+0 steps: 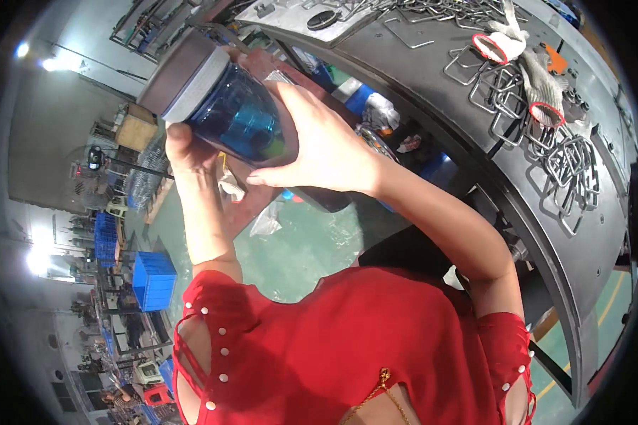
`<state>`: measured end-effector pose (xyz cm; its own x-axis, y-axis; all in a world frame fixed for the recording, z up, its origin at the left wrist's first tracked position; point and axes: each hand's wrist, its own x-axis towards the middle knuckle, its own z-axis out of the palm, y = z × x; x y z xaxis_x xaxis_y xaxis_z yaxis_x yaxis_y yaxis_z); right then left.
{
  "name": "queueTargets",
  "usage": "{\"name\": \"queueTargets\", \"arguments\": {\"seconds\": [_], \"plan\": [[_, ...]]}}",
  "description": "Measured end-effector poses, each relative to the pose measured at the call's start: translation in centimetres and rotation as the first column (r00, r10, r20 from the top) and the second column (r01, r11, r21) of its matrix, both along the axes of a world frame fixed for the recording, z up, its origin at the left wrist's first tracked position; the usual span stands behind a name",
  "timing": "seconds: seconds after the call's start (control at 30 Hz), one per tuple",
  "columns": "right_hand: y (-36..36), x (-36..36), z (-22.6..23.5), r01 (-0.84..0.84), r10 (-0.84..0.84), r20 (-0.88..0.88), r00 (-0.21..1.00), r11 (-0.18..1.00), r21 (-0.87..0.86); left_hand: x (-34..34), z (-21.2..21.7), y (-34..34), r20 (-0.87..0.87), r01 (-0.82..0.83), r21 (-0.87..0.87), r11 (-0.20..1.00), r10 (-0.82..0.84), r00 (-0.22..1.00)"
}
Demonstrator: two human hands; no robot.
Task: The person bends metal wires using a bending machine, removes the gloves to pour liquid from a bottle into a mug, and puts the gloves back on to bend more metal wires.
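Both my hands hold a large water bottle (pixel 237 113) up in front of me, tilted, with its lid toward the upper left. The body is see-through blue with some green low down. A pale grey band runs below its dark brown lid (pixel 177 67). My left hand (pixel 191 150) is closed at the lid end, thumb by the band, its other fingers mostly hidden behind the bottle. My right hand (pixel 315 138) wraps round the lower end of the body, thumb underneath.
On the right, a curved grey metal workbench (pixel 439 92) carries many bent metal wire hooks (pixel 503 99) and white knit gloves (pixel 546 88) with red cuffs. A blue crate (pixel 154 281) stands on the green floor at left. A crumpled plastic bag (pixel 266 219) lies below the bottle.
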<state>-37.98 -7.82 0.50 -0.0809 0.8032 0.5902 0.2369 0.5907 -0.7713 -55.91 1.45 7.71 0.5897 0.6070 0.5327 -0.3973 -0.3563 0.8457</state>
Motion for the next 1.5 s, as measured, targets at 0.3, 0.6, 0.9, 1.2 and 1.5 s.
{"name": "queueTargets", "arguments": {"seconds": [0.3, 0.6, 0.9, 1.2, 1.5], "plan": [[-1.1, 1.9, 1.9, -0.184, 0.174, -0.183, 0.968, 0.982, -0.036, 5.4, 3.1, 2.2, 0.083, 0.375, 0.149, 0.915, -0.389, 0.917], [0.1, 1.6, -0.8, -0.107, 0.116, -0.157, 0.981, 0.992, 0.065, 5.1, 0.8, 0.7, 0.135, 0.13, 0.046, 0.99, -0.135, 0.982], [0.4, 1.2, -2.4, -0.037, 0.042, -0.158, 0.986, 0.999, 0.032, 4.6, -1.4, -0.6, 0.079, -0.081, 0.11, 0.991, 0.072, 0.994], [0.1, 0.0, -5.3, 0.0, -0.016, -0.093, 0.995, 0.985, -0.17, 2.7, -5.0, -0.3, 0.181, 0.096, -0.006, 0.995, -0.094, 0.979], [0.4, -2.6, -9.8, -0.086, 0.078, -0.043, 0.996, 0.963, -0.257, -1.9, -11.1, -4.2, -0.048, -0.439, -0.076, 0.895, 0.436, 0.899]]}}
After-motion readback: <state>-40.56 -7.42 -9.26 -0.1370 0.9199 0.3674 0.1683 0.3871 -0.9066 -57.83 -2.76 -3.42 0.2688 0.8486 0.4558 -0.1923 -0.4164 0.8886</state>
